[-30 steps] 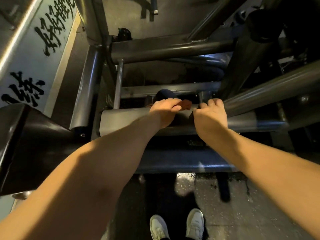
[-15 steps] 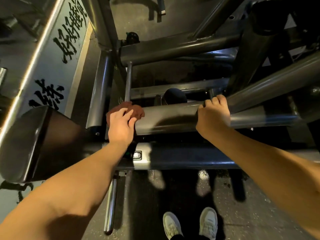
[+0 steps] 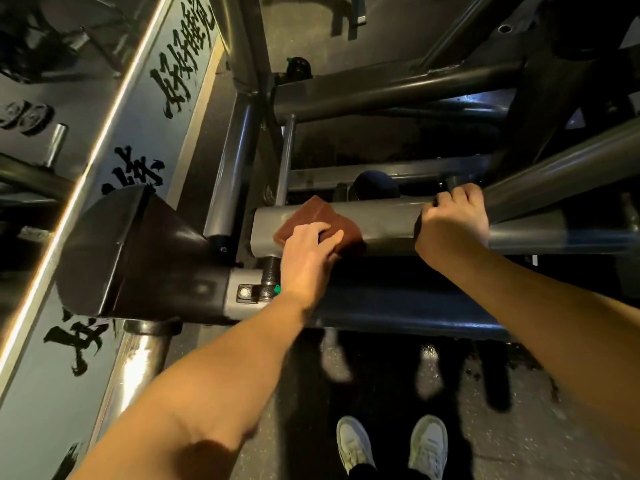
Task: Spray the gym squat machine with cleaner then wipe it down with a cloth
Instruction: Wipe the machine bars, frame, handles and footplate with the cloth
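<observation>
Left hand (image 3: 306, 259) covers some cloth (image 3: 313, 216); the bar (image 3: 377, 223) hides fingertips of the right hand (image 3: 453, 220).

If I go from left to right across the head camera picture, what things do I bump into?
First the wall with black writing → black pad → brown cloth → right hand, holding the grey bar → slanted grey tube.
</observation>
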A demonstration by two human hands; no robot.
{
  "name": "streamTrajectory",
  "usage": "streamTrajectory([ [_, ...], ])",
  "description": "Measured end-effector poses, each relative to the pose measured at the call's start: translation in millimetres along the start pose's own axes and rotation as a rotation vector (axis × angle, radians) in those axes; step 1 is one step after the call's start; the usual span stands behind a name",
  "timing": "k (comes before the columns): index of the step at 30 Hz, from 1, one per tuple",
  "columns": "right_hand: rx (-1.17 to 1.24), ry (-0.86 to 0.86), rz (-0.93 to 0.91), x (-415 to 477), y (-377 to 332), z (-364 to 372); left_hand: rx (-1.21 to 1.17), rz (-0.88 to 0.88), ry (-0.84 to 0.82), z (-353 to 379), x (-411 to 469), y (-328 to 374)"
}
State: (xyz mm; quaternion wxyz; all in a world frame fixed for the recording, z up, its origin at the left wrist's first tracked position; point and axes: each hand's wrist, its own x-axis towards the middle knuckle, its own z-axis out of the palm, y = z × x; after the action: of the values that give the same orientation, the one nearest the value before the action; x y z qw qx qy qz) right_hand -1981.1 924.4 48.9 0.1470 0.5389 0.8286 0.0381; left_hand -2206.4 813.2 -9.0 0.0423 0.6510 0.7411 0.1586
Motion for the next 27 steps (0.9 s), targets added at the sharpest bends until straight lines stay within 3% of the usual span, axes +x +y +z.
streamTrajectory([
  [5,-0.056,-0.092,0.05,3,-2,-8,-0.149,-0.347,0.056,-27,-13,-59],
  [7,-0.06,-0.121,0.055,5,-3,-10,-0.105,-0.423,0.037,-30,-10,-60],
  [9,-0.05,-0.113,0.062,6,-3,-8,0.003,-0.352,0.042,-30,-10,-48],
  [12,-0.045,-0.049,0.055,7,-2,-2,0.202,-0.065,0.011,-23,-10,-21],
  [19,0.016,0.041,0.044,5,-1,3,0.189,0.234,-0.113,-2,25,47],
  [21,0.211,0.149,0.046,-3,-6,4,0.182,0.233,-0.106,-1,26,48],
  [24,0.759,0.373,0.107,-31,-30,12,0.009,0.185,-0.093,-9,15,45],
  [25,0.921,0.381,0.151,-43,-41,16,-0.054,0.178,-0.103,-12,11,47],
  [27,1.377,0.142,0.269,-60,-57,19,-0.162,0.196,-0.12,-21,3,56],
])
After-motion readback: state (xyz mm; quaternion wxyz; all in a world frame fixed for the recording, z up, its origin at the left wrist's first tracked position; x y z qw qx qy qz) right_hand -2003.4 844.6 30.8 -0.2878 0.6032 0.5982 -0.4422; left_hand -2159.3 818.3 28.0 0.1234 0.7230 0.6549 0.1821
